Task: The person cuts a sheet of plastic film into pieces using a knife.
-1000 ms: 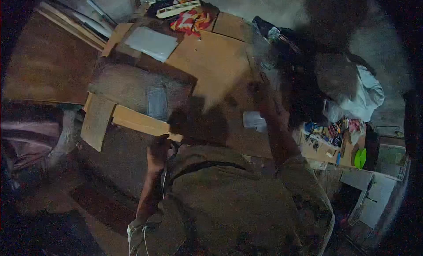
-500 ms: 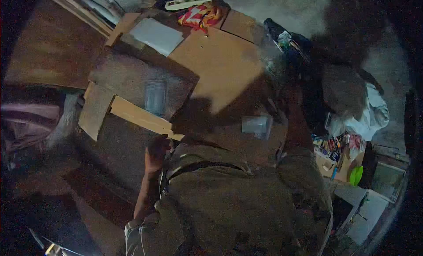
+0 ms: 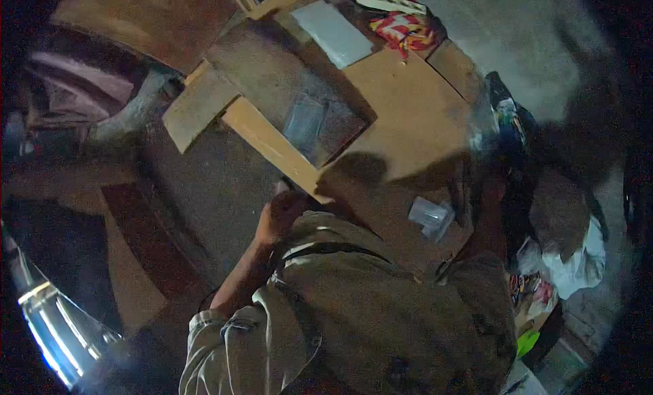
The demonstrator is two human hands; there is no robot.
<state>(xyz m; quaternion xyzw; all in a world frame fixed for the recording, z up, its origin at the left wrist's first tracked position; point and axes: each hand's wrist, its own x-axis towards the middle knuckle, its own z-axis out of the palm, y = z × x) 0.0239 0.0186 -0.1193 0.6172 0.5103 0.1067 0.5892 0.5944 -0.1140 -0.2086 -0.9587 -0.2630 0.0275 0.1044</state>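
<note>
1. Strip of tan cardboard [image 3: 272, 145], head view: its long edge slants down towards our left hand [image 3: 283, 210], just beside the lower end; whether our fingers grip it, we can't tell.
2. Our right hand [image 3: 494, 190] sits deep in shadow, its fingers unreadable.
3. Plastic packet [image 3: 431, 217] lies between our hands, with room on its left side.
4. Beyond it, a broad cardboard sheet [image 3: 415, 109] stretches away, red patterned cloth [image 3: 407, 32] at its far edge.

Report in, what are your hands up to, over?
Left hand by near end of tan strip, grip unclear. Right hand in shadow, grip unclear. Clear plastic between them on cardboard.
</note>
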